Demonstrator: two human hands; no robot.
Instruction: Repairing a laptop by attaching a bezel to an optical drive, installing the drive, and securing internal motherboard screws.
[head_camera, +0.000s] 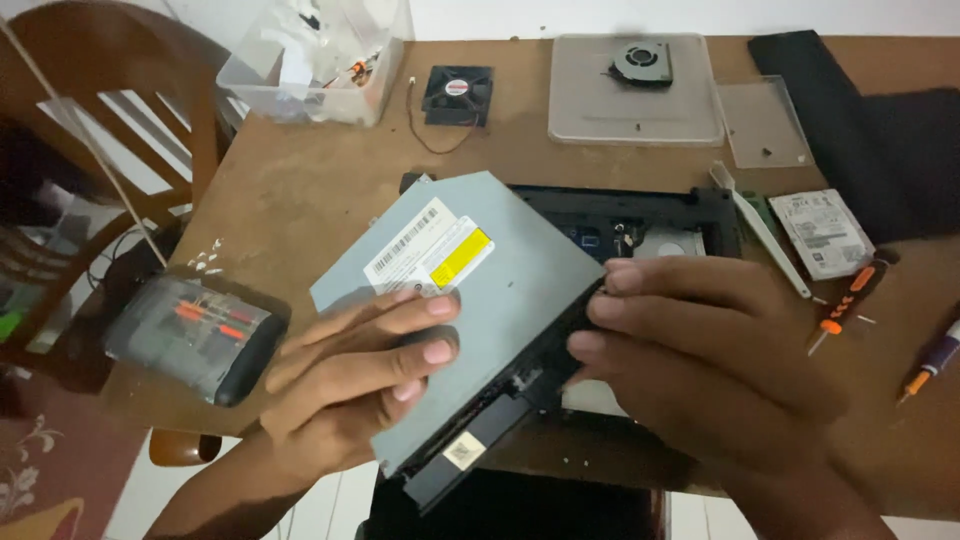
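Observation:
A flat grey optical disc drive (510, 290) with white and yellow labels is lifted at a tilt above an opened black laptop base (650, 215). My left hand (350, 375) supports the drive from its near left side, fingers laid across its top. My right hand (690, 350) grips the drive's black front bezel edge with its fingertips. Most of the laptop's inside is hidden behind the drive and my right hand.
On the brown table lie a hard disk (822, 232), a white pry tool (762, 230), an orange-black screwdriver (845, 305), another screwdriver (935, 362), a square black fan (458, 95), a grey panel with a round fan (635, 90), a clear plastic box (320, 60) and a screwdriver case (195, 335). A wooden chair (95, 130) stands left.

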